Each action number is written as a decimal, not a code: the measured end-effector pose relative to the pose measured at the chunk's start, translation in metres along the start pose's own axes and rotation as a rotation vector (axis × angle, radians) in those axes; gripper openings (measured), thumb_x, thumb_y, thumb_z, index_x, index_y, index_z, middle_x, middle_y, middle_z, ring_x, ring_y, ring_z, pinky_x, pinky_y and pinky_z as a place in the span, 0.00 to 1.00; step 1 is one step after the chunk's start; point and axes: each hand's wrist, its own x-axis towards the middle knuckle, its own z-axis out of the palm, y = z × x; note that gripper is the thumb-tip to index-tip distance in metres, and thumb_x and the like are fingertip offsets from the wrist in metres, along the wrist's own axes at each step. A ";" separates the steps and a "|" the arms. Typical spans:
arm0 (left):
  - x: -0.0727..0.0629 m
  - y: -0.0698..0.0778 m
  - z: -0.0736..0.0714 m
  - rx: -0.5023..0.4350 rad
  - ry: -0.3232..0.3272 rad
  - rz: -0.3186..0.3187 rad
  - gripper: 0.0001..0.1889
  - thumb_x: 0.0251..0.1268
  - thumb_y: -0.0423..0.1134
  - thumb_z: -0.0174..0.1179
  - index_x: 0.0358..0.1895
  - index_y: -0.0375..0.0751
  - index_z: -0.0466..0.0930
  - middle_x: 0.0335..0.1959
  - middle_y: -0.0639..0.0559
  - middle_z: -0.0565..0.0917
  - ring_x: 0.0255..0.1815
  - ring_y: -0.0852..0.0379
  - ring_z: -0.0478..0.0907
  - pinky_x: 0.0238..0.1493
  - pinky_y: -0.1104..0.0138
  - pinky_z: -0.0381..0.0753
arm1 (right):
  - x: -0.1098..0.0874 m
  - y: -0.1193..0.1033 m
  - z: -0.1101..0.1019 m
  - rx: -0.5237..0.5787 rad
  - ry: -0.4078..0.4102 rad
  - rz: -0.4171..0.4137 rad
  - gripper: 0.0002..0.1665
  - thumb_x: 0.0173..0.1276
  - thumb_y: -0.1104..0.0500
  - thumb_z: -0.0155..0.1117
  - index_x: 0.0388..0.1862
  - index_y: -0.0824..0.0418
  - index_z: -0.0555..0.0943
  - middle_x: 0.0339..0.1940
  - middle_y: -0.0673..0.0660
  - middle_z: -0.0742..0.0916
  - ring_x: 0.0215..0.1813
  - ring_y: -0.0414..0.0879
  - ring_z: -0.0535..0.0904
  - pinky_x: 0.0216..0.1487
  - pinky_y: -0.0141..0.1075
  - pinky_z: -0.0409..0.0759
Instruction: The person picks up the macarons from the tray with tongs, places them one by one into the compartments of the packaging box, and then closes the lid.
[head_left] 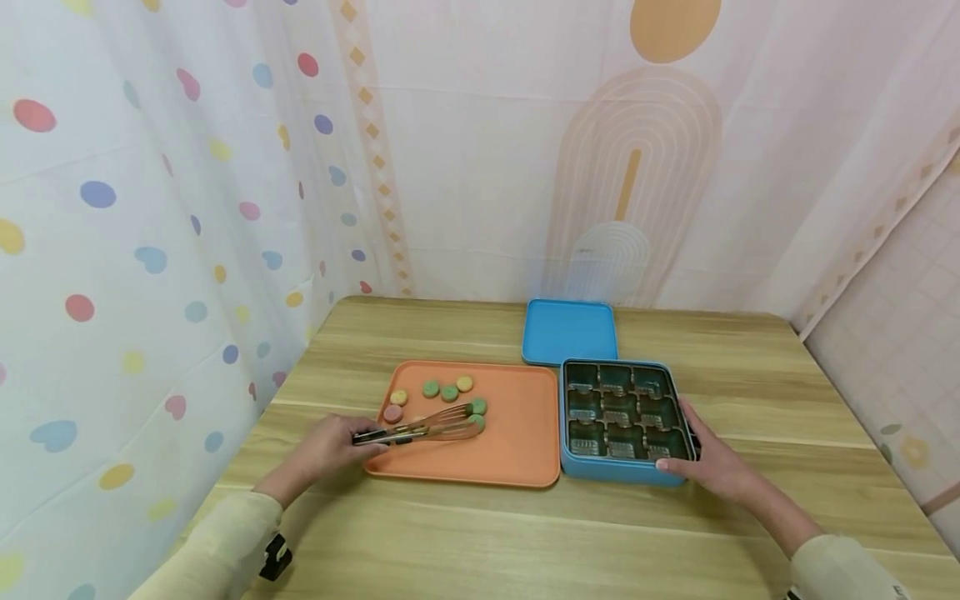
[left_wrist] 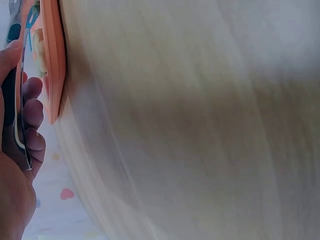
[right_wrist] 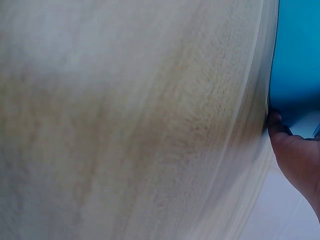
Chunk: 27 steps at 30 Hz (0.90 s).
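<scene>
My left hand (head_left: 330,450) grips metal tongs (head_left: 408,433) by their dark handles, low over the left part of an orange tray (head_left: 521,429). Two green macarons (head_left: 479,406) lie right at the tongs' slotted tips. Farther left on the tray are a pink macaron (head_left: 393,413) and a yellow one (head_left: 398,397), with more green and yellow ones behind. At the right, my right hand (head_left: 712,467) holds the front right corner of a blue box (head_left: 615,471), thumb on its front edge and fingers along its side. Inside sits a dark divided insert (head_left: 619,417) with several square compartments.
A flat blue lid (head_left: 568,332) lies behind the tray and box, near the back edge of the wooden table (head_left: 450,542). Patterned curtains (head_left: 465,167) hang behind the table and along its left side.
</scene>
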 end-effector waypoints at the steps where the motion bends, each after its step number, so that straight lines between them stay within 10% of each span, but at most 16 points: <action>1: 0.001 0.000 0.001 -0.005 -0.002 0.001 0.07 0.61 0.49 0.70 0.35 0.52 0.85 0.21 0.69 0.76 0.19 0.69 0.69 0.23 0.70 0.71 | 0.000 0.000 0.000 0.000 0.001 0.000 0.68 0.63 0.51 0.74 0.80 0.64 0.32 0.75 0.81 0.47 0.72 0.79 0.50 0.65 0.68 0.54; 27: 0.010 0.010 -0.001 -0.048 -0.007 -0.013 0.08 0.64 0.42 0.68 0.28 0.51 0.82 0.15 0.65 0.69 0.15 0.68 0.62 0.19 0.71 0.64 | 0.002 0.005 0.000 0.010 -0.003 0.020 0.68 0.64 0.50 0.72 0.81 0.61 0.32 0.76 0.79 0.48 0.73 0.76 0.51 0.66 0.67 0.56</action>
